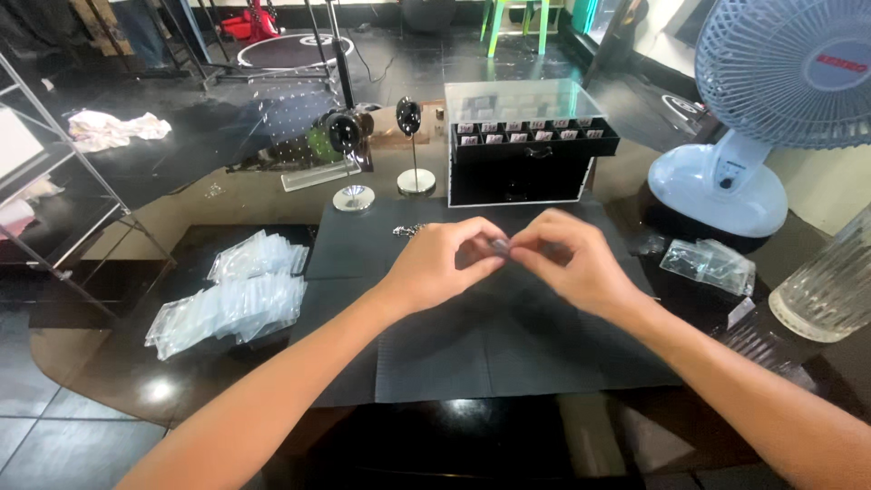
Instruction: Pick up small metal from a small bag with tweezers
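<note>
Covering the middle of the frame, a dark mat [435, 345] lies on the desk [109, 381], and both hands meet above its upper part. At the upper right a pale fan [726, 172] stands, with a ribbed glass jar [830, 290] below it at the right edge. At the top centre is a black box [526, 163] with a clear lid, and left of it two small stands [415, 177]. A heap of clear bags [231, 304] lies left of the mat, and a few more bags [708, 265] lie at the right.

The left hand [440, 268] and the right hand [576, 263] come together at the centre of the frame, fingertips nearly touching. Between them is a small dark piece [500, 245], pinched from both sides; both hands are closed on it with thumb and forefinger. The piece lies across, left to right, so each hand holds one end and neither is nearer. What the piece is, I cannot tell; it is too small. A small chain-like thing [408, 230] lies on the mat just upper left of the left hand.
</note>
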